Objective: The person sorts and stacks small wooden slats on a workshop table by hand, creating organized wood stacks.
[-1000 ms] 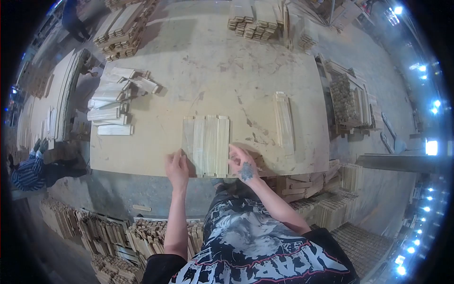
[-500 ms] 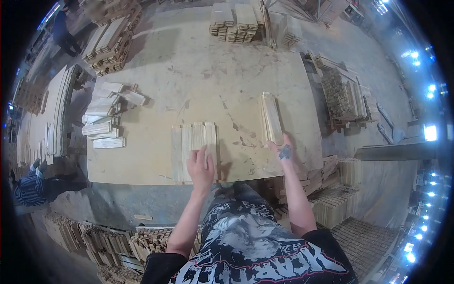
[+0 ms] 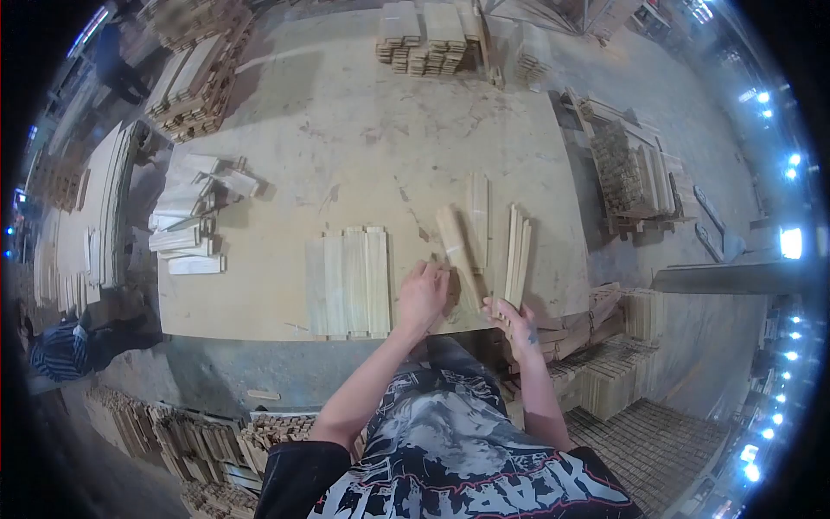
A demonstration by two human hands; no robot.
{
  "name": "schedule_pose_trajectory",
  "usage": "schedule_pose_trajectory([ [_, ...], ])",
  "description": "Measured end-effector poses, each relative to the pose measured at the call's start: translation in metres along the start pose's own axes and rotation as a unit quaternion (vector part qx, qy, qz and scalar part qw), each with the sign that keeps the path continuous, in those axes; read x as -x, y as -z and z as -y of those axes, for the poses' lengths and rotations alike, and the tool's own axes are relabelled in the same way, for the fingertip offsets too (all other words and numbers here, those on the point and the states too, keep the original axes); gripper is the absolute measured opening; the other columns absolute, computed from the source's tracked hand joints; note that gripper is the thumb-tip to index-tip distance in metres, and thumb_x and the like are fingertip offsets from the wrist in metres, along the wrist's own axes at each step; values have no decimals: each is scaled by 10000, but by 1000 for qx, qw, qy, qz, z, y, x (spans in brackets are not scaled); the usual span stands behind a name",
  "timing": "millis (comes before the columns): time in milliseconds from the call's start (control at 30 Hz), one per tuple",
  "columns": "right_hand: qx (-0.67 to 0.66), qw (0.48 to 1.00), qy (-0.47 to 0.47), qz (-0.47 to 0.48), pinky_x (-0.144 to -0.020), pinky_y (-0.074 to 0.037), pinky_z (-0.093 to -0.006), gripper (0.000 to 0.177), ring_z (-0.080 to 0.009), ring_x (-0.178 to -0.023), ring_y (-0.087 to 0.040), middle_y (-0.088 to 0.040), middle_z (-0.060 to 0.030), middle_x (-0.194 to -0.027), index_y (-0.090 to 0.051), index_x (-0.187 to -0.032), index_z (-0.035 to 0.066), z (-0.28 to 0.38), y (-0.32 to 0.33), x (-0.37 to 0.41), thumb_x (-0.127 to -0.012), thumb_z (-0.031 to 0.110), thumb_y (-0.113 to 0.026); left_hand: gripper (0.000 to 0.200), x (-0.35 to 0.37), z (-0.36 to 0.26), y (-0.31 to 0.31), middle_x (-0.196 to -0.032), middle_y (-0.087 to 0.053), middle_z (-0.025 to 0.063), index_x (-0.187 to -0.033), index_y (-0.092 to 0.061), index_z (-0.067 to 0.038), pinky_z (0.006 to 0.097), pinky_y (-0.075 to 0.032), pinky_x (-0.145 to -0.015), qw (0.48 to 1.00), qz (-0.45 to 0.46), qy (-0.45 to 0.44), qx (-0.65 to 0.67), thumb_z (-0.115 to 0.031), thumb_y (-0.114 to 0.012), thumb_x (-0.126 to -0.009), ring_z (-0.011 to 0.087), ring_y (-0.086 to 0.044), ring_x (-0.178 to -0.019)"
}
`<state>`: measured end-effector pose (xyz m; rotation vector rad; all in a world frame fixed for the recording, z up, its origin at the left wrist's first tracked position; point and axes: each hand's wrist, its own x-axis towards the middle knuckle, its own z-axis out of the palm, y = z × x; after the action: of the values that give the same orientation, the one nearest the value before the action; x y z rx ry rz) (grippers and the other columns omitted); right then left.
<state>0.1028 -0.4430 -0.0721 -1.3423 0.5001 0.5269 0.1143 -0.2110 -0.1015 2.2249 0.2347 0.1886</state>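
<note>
Several thin wooden slats (image 3: 517, 259) stand out from my right hand (image 3: 512, 322), which is closed round their near ends at the table's front edge. One more slat (image 3: 460, 251) leans left from the same hand, its far end tilted away from the others. Just left of that slat is my left hand (image 3: 428, 290), its fingers bent; whether they touch it I cannot tell. Side by side on the table (image 3: 346, 147) lies a row of slats (image 3: 348, 281), left of my left hand. Behind the held slats another narrow pair (image 3: 478, 216) lies flat.
Loose boards (image 3: 194, 212) are heaped at the table's left. Board stacks (image 3: 424, 39) stand at its far edge, with more (image 3: 194, 82) at the far left. A pallet of wood (image 3: 635, 177) stands to the right. Two people (image 3: 60, 346) (image 3: 117, 65) are at the left.
My right hand has drawn back toward me with slats lifted and fanned apart. My left hand has moved right, from the row of slats to beside the held ones.
</note>
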Motion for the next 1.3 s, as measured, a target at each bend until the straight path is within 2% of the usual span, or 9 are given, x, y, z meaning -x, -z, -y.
schedule_pose_trajectory([
  [233,10,995,39,-87,-876,-576,-331,350,-215,-995,-722,-738,-126,-1111,-629,-1222,-2,19,41,-5,-933,161,-740,399,-63,-34,-52,-1141,-570,182,-1246,-568,-30,495,-471,-905,989,-32,-69,-129,-226,-687,-919,352,-586,-1035],
  [333,7,995,28,-100,-837,-565,-301,347,-178,-964,-715,-740,-90,-1051,-645,-1203,16,15,54,-14,-920,181,-760,421,-71,-42,-72,-1186,-544,162,-1273,-583,-71,487,-455,-884,971,21,-87,-221,-223,-707,-900,342,-562,-1100],
  [433,67,993,42,-93,-797,-549,-273,345,-140,-930,-704,-736,-57,-1004,-655,-1198,36,7,66,-28,-912,191,-771,442,-67,-34,-76,-1245,-530,152,-1299,-595,-72,472,-443,-870,970,-18,-123,-206,-220,-704,-896,328,-555,-1099],
  [533,115,991,14,-66,-779,-550,-278,357,-134,-969,-710,-746,-75,-1123,-633,-1259,50,7,76,-32,-953,218,-707,422,-56,-11,-62,-1286,-542,153,-1305,-602,-80,472,-439,-903,966,-35,-153,-206,-232,-662,-916,328,-566,-1099],
  [633,74,996,-2,-52,-797,-564,-294,386,-157,-972,-716,-745,-87,-1129,-620,-1280,38,16,79,-33,-945,209,-705,385,-35,8,-32,-1277,-552,133,-1293,-629,-97,465,-435,-904,960,-7,-133,-248,-208,-660,-926,317,-571,-1103],
  [833,9,1000,-16,-9,-794,-615,-337,441,-218,-1014,-728,-736,-125,-1161,-595,-1319,10,33,84,-32,-937,197,-709,393,-17,25,6,-1234,-581,119,-1295,-633,-109,457,-426,-897,938,-78,-100,-323,-216,-680,-919,306,-584,-1071],
  [1067,-11,999,-34,11,-768,-609,-317,450,-203,-977,-734,-736,-121,-1160,-601,-1311,11,32,91,-37,-929,208,-733,580,-96,-37,-88,-1057,-628,133,-1398,-544,-82,467,-416,-861,960,-30,-125,-248,-355,-675,-904,300,-605,-937],
  [1167,18,1000,-19,-8,-782,-613,-331,407,-223,-974,-733,-733,-122,-1135,-610,-1301,32,25,86,-38,-942,195,-712,672,-102,-35,-104,-1003,-649,132,-1466,-479,-72,475,-420,-859,956,-8,-109,-273,-395,-653,-903,303,-613,-922],
  [1300,193,978,67,-34,-792,-577,-308,508,-165,-930,-701,-723,-104,-1089,-614,-1277,6,19,74,-36,-865,229,-811,712,-61,-4,-69,-946,-667,132,-1496,-450,-55,476,-420,-843,948,-1,-129,-290,-392,-648,-901,303,-613,-903],
])
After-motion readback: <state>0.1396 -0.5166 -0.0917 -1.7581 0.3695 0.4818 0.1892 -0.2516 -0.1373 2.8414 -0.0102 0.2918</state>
